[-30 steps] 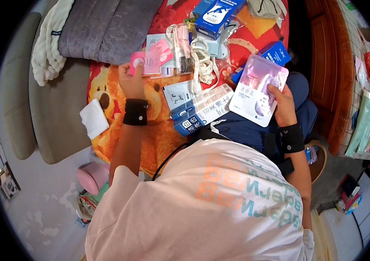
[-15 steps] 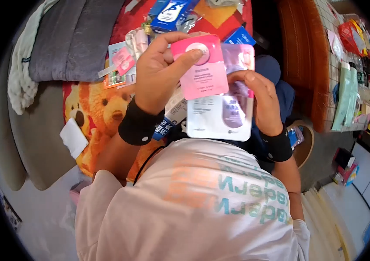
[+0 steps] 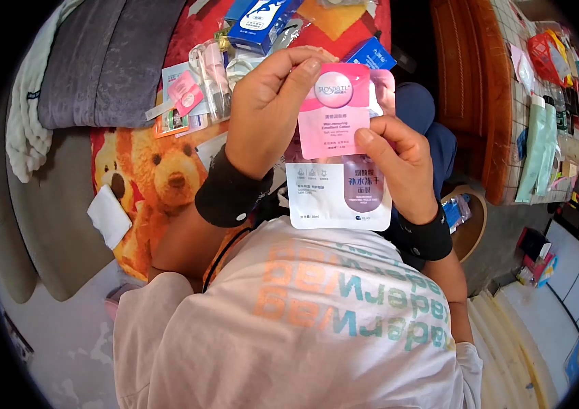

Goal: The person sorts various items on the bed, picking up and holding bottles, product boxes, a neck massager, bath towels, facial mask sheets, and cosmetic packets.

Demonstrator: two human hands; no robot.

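Observation:
In the head view, a small pink sachet (image 3: 333, 119) with a round logo is upright in front of my chest. My left hand (image 3: 269, 112) is closed, pinching its upper left corner between thumb and fingers. Behind the sachet is a larger white and purple face mask packet (image 3: 316, 198), its upper part mostly covered. My right hand (image 3: 405, 163) is closed at the right side, its thumb on the sachet's lower right edge and the packet beneath. The right fingertips are partly hidden.
A blue box (image 3: 262, 26), another blue box (image 3: 370, 58) and a pink card (image 3: 185, 93) lie on the bear-patterned cover (image 3: 173, 170). A white folded sheet (image 3: 109, 216) lies left. At right, bottles (image 3: 538, 150) crowd a tiled counter (image 3: 507, 174).
The pink sachet has moved right and slightly down, and now faces me squarely. My left thumb has slid off its logo to the corner. My right thumb now presses on its lower edge.

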